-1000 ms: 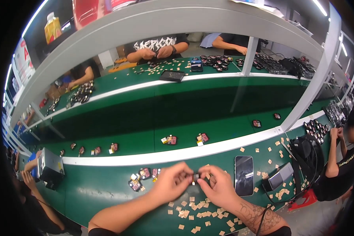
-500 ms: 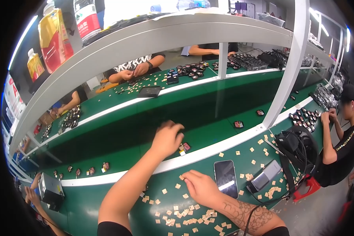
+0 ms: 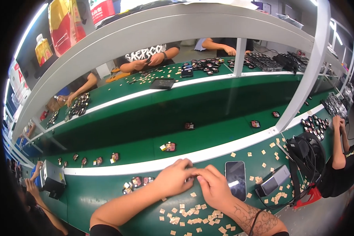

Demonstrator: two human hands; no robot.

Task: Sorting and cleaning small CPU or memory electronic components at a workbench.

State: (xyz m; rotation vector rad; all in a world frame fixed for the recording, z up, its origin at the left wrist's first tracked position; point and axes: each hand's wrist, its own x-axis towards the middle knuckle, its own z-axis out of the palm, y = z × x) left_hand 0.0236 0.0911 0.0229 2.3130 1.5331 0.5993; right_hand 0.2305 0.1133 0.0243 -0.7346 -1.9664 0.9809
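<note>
My left hand (image 3: 176, 179) and my right hand (image 3: 214, 188) meet above the green bench, fingertips touching. Both have curled fingers; whatever is pinched between them is hidden. Several small square beige pieces (image 3: 190, 212) lie scattered below the hands. Beside my left forearm sit a few small black-and-red modules (image 3: 137, 183), partly covered by the arm. A phone (image 3: 235, 181) lies face up just right of my right hand. Beyond the white rail, a similar module (image 3: 168, 146) with a pale tab rests on the green belt.
A grey boxy device (image 3: 273, 180) with a cable and a black bag (image 3: 305, 153) stand at the right. A white rail (image 3: 145, 167) separates bench and belt (image 3: 216, 133). A slanted post (image 3: 303, 74) rises at right. Other people work across the belt and at both sides.
My left hand has come back from over the belt to my right hand. The view has shifted, uncovering the modules beside my left forearm. The beige piece in my right fingertips is now hidden.
</note>
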